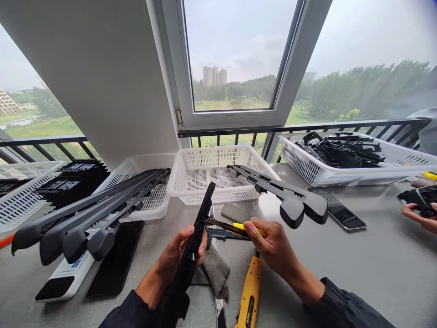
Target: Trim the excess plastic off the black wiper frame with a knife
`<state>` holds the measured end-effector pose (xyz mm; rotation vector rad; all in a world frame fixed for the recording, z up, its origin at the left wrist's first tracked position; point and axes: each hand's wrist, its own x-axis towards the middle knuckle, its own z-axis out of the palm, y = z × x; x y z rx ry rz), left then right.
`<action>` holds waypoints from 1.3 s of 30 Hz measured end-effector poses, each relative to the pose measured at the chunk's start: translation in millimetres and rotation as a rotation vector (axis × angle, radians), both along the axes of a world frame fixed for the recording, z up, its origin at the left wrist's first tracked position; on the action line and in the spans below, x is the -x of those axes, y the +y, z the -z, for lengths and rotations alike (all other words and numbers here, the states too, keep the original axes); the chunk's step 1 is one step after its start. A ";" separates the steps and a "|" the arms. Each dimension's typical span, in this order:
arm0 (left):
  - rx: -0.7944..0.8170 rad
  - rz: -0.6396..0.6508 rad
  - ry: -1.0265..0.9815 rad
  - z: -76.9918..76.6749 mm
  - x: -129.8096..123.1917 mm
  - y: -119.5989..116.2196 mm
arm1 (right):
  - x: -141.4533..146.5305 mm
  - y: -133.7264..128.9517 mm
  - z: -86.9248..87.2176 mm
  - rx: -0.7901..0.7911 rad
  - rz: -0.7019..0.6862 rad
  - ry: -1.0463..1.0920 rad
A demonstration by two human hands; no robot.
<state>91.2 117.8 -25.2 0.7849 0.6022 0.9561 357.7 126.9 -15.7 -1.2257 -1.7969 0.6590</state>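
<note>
My left hand is wrapped round a long black plastic part, which tilts up and away from me over the table. My right hand grips a yellow utility knife, its blade pointing left and meeting the edge of the black part. Beneath the knife lies a dark caliper. A grey cloth rests just right of my left hand, and a yellow power tool lies below my right hand.
Long black trim pieces rest on a white basket at the left and a middle basket. Black parts fill a right basket. Phones lie on the table. Another person's hand holds a black part at the right edge.
</note>
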 end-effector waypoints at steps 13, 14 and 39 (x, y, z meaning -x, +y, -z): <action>0.017 0.068 0.038 -5.3 2.9 -7.7 | 5.3 -7.6 -10.5 0.006 -0.153 -0.052; 0.022 0.077 0.046 -5.0 3.1 -7.8 | 6.1 -9.0 -10.6 0.001 -0.170 -0.065; 0.034 0.121 0.025 -6.2 1.7 -7.4 | 8.8 -13.3 -4.5 -0.003 -0.222 -0.089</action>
